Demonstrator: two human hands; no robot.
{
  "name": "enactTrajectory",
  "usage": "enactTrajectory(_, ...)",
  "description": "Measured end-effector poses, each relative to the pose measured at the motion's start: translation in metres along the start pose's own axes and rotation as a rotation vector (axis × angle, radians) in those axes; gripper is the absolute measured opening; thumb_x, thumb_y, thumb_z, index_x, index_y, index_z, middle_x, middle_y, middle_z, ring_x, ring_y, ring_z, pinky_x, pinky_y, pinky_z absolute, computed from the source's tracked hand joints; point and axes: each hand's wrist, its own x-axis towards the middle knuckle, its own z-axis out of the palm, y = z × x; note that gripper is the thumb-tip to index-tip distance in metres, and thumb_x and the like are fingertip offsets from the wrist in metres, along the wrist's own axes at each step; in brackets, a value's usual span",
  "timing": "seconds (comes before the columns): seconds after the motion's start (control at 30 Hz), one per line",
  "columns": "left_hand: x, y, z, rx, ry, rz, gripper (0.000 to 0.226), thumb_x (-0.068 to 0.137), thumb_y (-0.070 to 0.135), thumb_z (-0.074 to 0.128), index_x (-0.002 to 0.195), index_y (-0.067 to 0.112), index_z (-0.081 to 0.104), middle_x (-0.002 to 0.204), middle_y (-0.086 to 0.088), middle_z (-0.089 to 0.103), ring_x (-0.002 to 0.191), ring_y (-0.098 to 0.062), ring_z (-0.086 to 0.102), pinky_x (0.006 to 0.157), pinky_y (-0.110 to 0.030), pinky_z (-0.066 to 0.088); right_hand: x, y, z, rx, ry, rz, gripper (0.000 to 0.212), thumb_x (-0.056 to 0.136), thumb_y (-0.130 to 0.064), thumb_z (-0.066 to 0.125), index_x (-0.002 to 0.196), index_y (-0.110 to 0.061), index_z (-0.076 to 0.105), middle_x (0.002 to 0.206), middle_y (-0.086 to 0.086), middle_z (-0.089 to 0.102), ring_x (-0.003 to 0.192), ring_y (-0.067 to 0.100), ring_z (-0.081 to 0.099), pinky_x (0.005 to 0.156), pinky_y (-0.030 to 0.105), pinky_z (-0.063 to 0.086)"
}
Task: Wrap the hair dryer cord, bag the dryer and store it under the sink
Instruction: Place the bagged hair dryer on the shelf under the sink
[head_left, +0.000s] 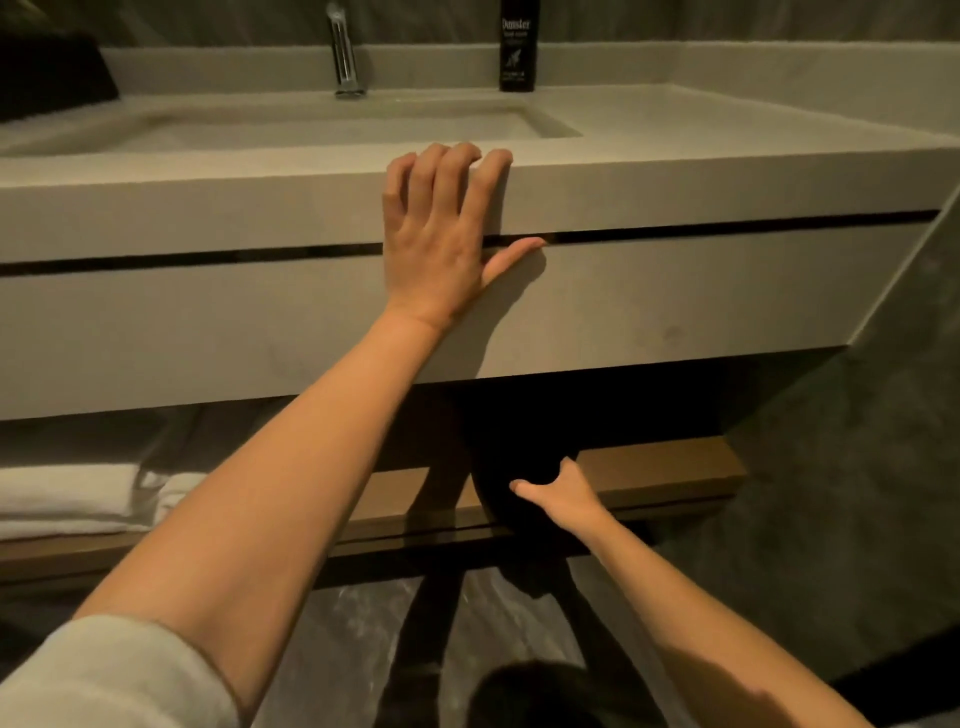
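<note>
Black bottle (519, 47) at the back of the worktop (727, 171), white lettering reading roughly "Dunster", smaller print unreadable. Chrome tap (345, 57) left of it, behind the sink (291, 130) basin. Left hand (441, 234) laid flat against the worktop's front face, fingers hooked over the top edge, thumb out along the dark drawer slot. Below, wooden shelf (660, 475) with its right end bare, folded white towels (67, 501) at its left. Right hand (558, 491) gripping a black bag (514, 467) at the shelf's front edge; dryer itself hidden. Dark open gap between drawer underside and shelf. Grey wall (857, 467) close on the right.
</note>
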Motion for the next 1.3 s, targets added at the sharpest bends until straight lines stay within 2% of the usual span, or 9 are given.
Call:
enactTrajectory(0.13, -0.001, 0.001, 0.004, 0.03, 0.006, -0.013, 0.071, 0.084, 0.072, 0.043, 0.125, 0.016, 0.055, 0.117, -0.015, 0.061, 0.113, -0.025, 0.034, 0.104, -0.042, 0.023, 0.037, 0.015, 0.017, 0.025, 0.012, -0.018, 0.063, 0.077, -0.019, 0.075, 0.133, -0.007, 0.047, 0.13, 0.01, 0.057, 0.122, 0.026, 0.053, 0.091, 0.027, 0.042)
enactTrajectory(0.27, -0.003, 0.002, 0.006, 0.072, 0.014, -0.004, 0.072, 0.083, 0.072, 0.044, 0.125, 0.016, 0.055, 0.117, -0.014, 0.061, 0.114, -0.026, 0.034, 0.104, -0.041, 0.023, 0.064, 0.025, 0.03, -0.003, 0.013, -0.058, 0.065, 0.076, -0.023, 0.077, 0.132, -0.009, 0.049, 0.131, 0.01, 0.057, 0.121, 0.027, 0.054, 0.091, 0.028, 0.044)
enactTrajectory(0.47, -0.002, 0.001, 0.005, 0.104, 0.051, 0.002, 0.07, 0.082, 0.071, 0.046, 0.124, 0.016, 0.057, 0.117, -0.014, 0.062, 0.114, -0.025, 0.035, 0.104, -0.041, 0.025, 0.085, 0.023, 0.041, -0.015, 0.03, -0.049, 0.055, 0.076, -0.027, 0.076, 0.124, -0.009, 0.055, 0.121, 0.009, 0.063, 0.113, 0.025, 0.059, 0.083, 0.025, 0.044)
enactTrajectory(0.6, 0.0, 0.001, 0.007, 0.111, 0.053, -0.002, 0.07, 0.083, 0.071, 0.044, 0.125, 0.015, 0.056, 0.118, -0.015, 0.061, 0.115, -0.025, 0.035, 0.104, -0.042, 0.024, 0.096, 0.019, 0.043, -0.032, 0.027, -0.054, 0.053, 0.077, -0.033, 0.074, 0.122, -0.009, 0.059, 0.119, 0.009, 0.065, 0.111, 0.026, 0.06, 0.09, 0.031, 0.05)
enactTrajectory(0.73, -0.002, 0.002, 0.009, 0.114, 0.039, -0.01, 0.071, 0.083, 0.071, 0.045, 0.125, 0.015, 0.056, 0.119, -0.015, 0.061, 0.115, -0.025, 0.034, 0.105, -0.042, 0.025, 0.094, 0.022, 0.035, -0.124, 0.031, -0.083, 0.075, 0.069, -0.062, 0.069, 0.125, -0.014, 0.057, 0.119, 0.006, 0.065, 0.107, 0.024, 0.061, 0.09, 0.037, 0.053)
enactTrajectory(0.87, -0.002, 0.003, 0.007, 0.119, 0.043, -0.01, 0.071, 0.084, 0.071, 0.044, 0.125, 0.015, 0.056, 0.118, -0.015, 0.061, 0.116, -0.025, 0.035, 0.106, -0.042, 0.024, 0.067, 0.029, 0.033, -0.282, 0.171, -0.134, 0.11, 0.056, -0.085, 0.054, 0.134, -0.01, 0.036, 0.132, 0.01, 0.053, 0.118, 0.029, 0.054, 0.092, 0.04, 0.051)
enactTrajectory(1.0, -0.002, 0.004, 0.006, 0.124, 0.048, -0.006, 0.072, 0.083, 0.071, 0.044, 0.125, 0.014, 0.057, 0.117, -0.015, 0.062, 0.116, -0.025, 0.035, 0.106, -0.043, 0.025, 0.05, 0.045, 0.038, -0.462, 0.207, -0.292, 0.1, 0.07, -0.066, 0.063, 0.143, -0.01, 0.024, 0.141, 0.009, 0.043, 0.127, 0.025, 0.046, 0.099, 0.036, 0.047)
enactTrajectory(1.13, -0.002, 0.003, 0.007, 0.129, 0.053, -0.001, 0.072, 0.083, 0.071, 0.045, 0.124, 0.014, 0.057, 0.116, -0.014, 0.062, 0.115, -0.025, 0.036, 0.106, -0.044, 0.026, 0.059, 0.044, 0.039, -0.518, 0.257, -0.329, 0.08, 0.076, -0.051, 0.068, 0.137, -0.011, 0.034, 0.13, 0.009, 0.052, 0.117, 0.023, 0.053, 0.09, 0.034, 0.052)
enactTrajectory(1.3, -0.002, 0.002, 0.008, 0.131, 0.052, 0.008, 0.071, 0.082, 0.07, 0.047, 0.124, 0.014, 0.057, 0.115, -0.015, 0.062, 0.115, -0.025, 0.036, 0.105, -0.045, 0.026, 0.07, 0.037, 0.044, -0.584, 0.307, -0.314, 0.067, 0.076, -0.047, 0.07, 0.125, -0.009, 0.042, 0.121, 0.011, 0.057, 0.113, 0.024, 0.055, 0.086, 0.033, 0.053)
